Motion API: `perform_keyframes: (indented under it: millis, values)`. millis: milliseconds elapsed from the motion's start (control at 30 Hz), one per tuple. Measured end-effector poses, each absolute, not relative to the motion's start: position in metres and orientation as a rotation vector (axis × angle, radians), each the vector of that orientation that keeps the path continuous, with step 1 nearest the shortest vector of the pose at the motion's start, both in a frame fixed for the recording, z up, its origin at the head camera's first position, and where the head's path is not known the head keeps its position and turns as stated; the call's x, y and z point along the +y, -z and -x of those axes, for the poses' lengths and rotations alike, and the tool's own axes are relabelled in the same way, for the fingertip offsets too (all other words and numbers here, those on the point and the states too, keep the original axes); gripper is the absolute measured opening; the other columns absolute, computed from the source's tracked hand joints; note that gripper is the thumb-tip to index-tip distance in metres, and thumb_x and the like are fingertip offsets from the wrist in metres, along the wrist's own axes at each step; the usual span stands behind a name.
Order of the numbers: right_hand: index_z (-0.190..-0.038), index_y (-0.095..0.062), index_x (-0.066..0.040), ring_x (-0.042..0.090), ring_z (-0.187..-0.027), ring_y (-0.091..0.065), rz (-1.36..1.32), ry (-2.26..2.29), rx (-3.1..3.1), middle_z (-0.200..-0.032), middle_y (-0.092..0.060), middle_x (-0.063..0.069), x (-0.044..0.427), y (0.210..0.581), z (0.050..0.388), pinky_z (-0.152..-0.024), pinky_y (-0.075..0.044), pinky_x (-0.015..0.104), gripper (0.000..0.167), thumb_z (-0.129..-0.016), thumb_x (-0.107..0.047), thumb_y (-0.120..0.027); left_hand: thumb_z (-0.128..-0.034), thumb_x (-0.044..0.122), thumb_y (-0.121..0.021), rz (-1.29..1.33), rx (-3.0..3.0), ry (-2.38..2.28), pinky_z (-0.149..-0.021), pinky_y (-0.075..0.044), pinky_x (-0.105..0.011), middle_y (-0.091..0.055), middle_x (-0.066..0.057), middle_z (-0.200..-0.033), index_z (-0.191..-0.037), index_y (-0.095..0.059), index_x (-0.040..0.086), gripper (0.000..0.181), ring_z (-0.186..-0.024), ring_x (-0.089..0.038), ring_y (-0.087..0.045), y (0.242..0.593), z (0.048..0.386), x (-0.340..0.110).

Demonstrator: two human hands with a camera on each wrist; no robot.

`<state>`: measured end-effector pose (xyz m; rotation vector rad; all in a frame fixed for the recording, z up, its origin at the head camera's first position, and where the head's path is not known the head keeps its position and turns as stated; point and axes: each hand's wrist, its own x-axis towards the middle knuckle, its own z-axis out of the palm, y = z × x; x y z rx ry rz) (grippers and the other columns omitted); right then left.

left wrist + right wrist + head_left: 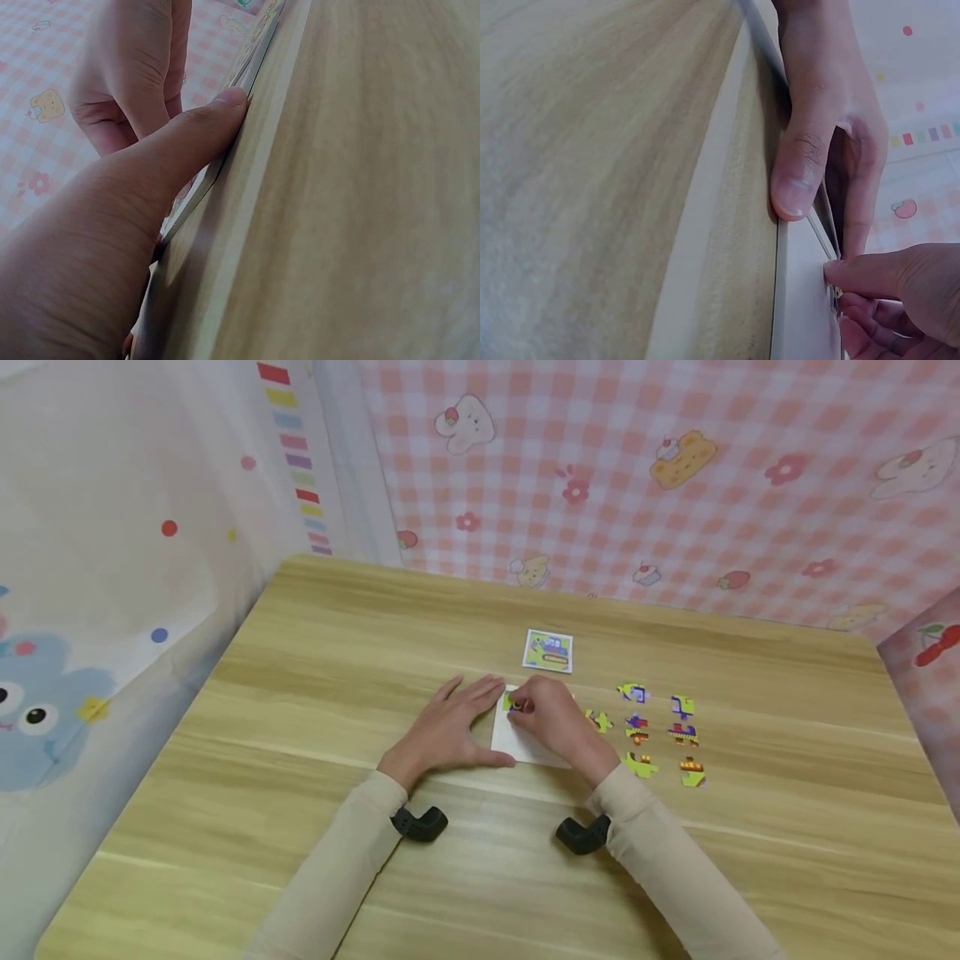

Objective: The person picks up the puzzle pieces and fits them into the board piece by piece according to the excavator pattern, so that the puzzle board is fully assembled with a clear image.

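A white puzzle board (528,750) lies flat on the wooden table between both hands. Along its left side rests my left hand (446,731), fingers straight and spread, with the thumb stretched along the near edge; the left wrist view shows the thumb (202,127) touching that edge. My right hand (558,718) pinches a small green and yellow puzzle piece (508,702) at the board's far left corner. In the right wrist view the thumb (870,274) and curled fingers meet at the board's surface. The right hand hides much of the board and part of the piece.
Several loose puzzle pieces (683,734) lie to the right of the board, one green piece (602,721) close to the right hand. Behind the board is a picture card (548,652) with a digger-like vehicle. Patterned cloth (600,468) hangs beyond the table's far edge.
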<state>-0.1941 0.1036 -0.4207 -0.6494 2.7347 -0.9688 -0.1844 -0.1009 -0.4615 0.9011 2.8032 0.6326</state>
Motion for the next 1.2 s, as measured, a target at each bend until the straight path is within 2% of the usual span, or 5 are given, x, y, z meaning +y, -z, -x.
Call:
perform_keyframes:
  millis: [400,533,767,1033,1200]
  values:
    - [-0.117,-0.073,0.010,0.029,-0.088,-0.069,0.704,0.826,2.888,-0.110,-0.069,0.021,0.119,0.397,0.193,-0.076,-0.062,0.039,0.028,-0.093,-0.003,-0.076,-0.0786,0.081,-0.068,-0.897,2.793,-0.633,-0.130,0.001,-0.041,-0.026,0.001,-0.169,-0.164,-0.028,0.013,0.116,-0.157,-0.012,-0.019,0.461,0.185,-0.098]
    - [-0.118,-0.073,0.009,0.033,-0.093,-0.068,0.741,0.722,2.929,-0.115,-0.069,0.023,0.140,0.379,0.200,-0.080,-0.061,0.044,0.028,-0.092,-0.001,-0.076,-0.0783,0.080,-0.069,-0.889,2.788,-0.635,-0.129,0.002,-0.040,-0.025,0.002,-0.170,-0.164,-0.028,0.013,0.116,-0.157,-0.013,-0.018,0.459,0.184,-0.098]
    - [-0.128,-0.068,0.008,0.040,-0.111,-0.063,0.615,0.589,2.884,-0.127,-0.064,0.024,0.196,0.357,0.215,-0.091,-0.056,0.053,0.034,-0.096,-0.003,-0.071,-0.0773,0.080,-0.070,-0.881,2.781,-0.635,-0.129,0.003,-0.040,-0.025,0.002,-0.170,-0.164,-0.028,0.012,0.117,-0.157,-0.013,-0.019,0.459,0.183,-0.100]
    - [-0.129,-0.064,0.013,0.046,-0.116,-0.060,0.529,0.599,2.749,-0.128,-0.063,0.032,0.247,0.366,0.226,-0.096,-0.053,0.059,0.039,-0.096,-0.006,-0.072,-0.0772,0.081,-0.069,-0.880,2.788,-0.629,-0.129,0.003,-0.041,-0.025,0.001,-0.170,-0.163,-0.028,0.011,0.118,-0.157,-0.014,-0.018,0.460,0.184,-0.102]
    - [-0.138,-0.061,0.008,0.047,-0.125,-0.056,0.378,0.632,2.653,-0.136,-0.059,0.031,0.257,0.382,0.225,-0.101,-0.051,0.062,0.049,-0.097,-0.017,-0.072,-0.0772,0.081,-0.070,-0.898,2.784,-0.647,-0.129,0.003,-0.040,-0.025,0.001,-0.170,-0.163,-0.029,0.011,0.118,-0.157,-0.014,-0.018,0.460,0.184,-0.100]
